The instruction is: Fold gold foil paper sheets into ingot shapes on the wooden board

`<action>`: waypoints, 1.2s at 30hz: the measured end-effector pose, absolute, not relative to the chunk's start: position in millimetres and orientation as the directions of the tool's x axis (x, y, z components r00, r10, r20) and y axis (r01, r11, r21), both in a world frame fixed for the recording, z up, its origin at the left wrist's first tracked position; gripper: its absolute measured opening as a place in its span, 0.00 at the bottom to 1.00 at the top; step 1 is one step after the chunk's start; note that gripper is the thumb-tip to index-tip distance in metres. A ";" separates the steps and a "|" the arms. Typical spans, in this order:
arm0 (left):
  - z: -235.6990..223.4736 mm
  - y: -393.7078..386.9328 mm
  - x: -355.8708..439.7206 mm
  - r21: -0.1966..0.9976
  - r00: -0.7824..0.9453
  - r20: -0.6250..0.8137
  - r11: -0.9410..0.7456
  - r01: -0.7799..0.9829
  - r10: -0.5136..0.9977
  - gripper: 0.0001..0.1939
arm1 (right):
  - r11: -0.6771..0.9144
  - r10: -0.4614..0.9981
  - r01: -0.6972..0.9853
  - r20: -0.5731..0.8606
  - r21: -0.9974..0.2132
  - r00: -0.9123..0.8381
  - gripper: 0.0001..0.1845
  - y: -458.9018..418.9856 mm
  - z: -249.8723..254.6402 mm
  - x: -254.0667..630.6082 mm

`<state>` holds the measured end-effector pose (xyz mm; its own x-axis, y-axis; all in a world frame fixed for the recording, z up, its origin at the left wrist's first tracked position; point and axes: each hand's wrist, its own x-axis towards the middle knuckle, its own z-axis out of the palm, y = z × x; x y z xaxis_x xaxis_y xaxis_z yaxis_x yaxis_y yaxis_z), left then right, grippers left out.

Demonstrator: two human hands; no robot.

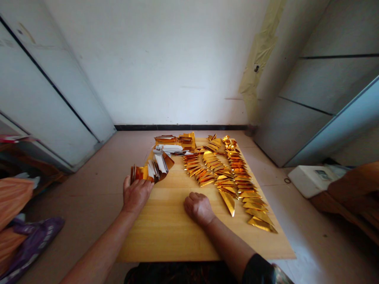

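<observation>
My left hand [138, 195] is at the table's left edge, its fingers curled over the near side of a bundle of gold foil paper [139, 172]. Grey-white backs of folded sheets [160, 161] fan out just beyond that bundle. My right hand [199, 208] rests on the wood near the middle in a loose fist, with nothing showing in it; the palm side is hidden. To its right, folded gold foil pieces [211, 163] with pointed ends lie overlapping in rows. A longer row of gold pieces [239, 169] runs along the right edge.
The wooden table [168, 244] stands in front of me. More gold paper bundles [166, 139] and a white packet [169, 148] lie at its far left. Grey cabinets [308, 86] flank both sides. A white box [310, 180] is at right, a purple bag [35, 240] at left.
</observation>
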<state>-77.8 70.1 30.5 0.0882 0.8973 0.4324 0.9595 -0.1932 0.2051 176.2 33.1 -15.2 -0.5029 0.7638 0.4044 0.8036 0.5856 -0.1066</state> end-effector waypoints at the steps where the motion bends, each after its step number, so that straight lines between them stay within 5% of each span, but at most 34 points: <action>1: 34.6 67.4 -78.2 0.164 0.105 0.436 -0.194 0.967 0.894 0.15 | 0.584 0.764 0.805 0.407 -0.106 -0.501 0.09 33.1 -15.1 176.2; 4: 52.3 59.8 -80.1 -0.094 0.152 0.483 -0.122 0.988 0.862 0.16 | 0.582 0.763 0.807 0.410 -0.098 -0.500 0.10 33.0 -14.7 175.9; 8: 86.0 48.6 -78.8 -0.064 0.115 0.530 -0.095 0.993 0.840 0.14 | 0.581 0.770 0.807 0.394 -0.107 -0.502 0.10 32.8 -14.5 175.3; 10: 100.7 42.2 -73.1 0.124 0.003 0.591 -0.095 0.988 0.807 0.15 | 0.578 0.777 0.807 0.383 -0.119 -0.499 0.09 32.8 -14.3 175.2; 12: 108.3 36.9 -63.4 0.451 -0.166 0.567 -0.135 0.882 0.807 0.14 | 0.563 0.795 0.812 0.371 -0.156 -0.480 0.09 33.3 -13.4 175.9; 14: 106.3 34.0 -50.7 0.790 -0.270 0.411 -0.193 0.581 0.870 0.16 | 0.548 0.817 0.798 0.364 -0.252 -0.447 0.09 34.3 -11.5 178.1; 17: 87.7 33.3 -30.6 0.984 -0.216 0.166 -0.147 0.101 0.962 0.27 | 0.527 0.848 0.642 0.388 -0.557 -0.360 0.12 36.6 -6.3 184.0; 21: 55.6 33.0 -12.1 0.993 -0.018 -0.015 0.013 -0.119 1.000 0.28 | 0.246 0.966 0.226 0.221 -0.942 -0.132 0.24 39.3 4.4 193.4; 23: 45.3 33.0 -8.5 0.997 0.036 -0.011 0.013 -0.070 0.999 0.26 | 0.134 0.983 0.059 0.126 -0.989 -0.133 0.28 40.4 11.8 197.1; 26: 37.9 36.2 -8.6 0.974 0.152 0.110 -0.137 0.182 0.982 0.14 | 0.081 0.980 -0.080 0.094 -0.994 -0.173 0.18 41.1 24.5 200.3; 30: 25.0 44.5 -12.5 0.777 0.306 0.385 -0.485 0.401 0.871 0.10 | 0.158 0.964 -0.048 0.165 -0.986 -0.209 0.09 38.2 33.0 202.8; 36: -9.0 44.1 -19.3 0.609 0.403 0.425 -0.585 0.535 0.811 0.18 | 0.369 0.894 0.258 0.265 -0.893 -0.362 0.10 29.7 10.9 209.4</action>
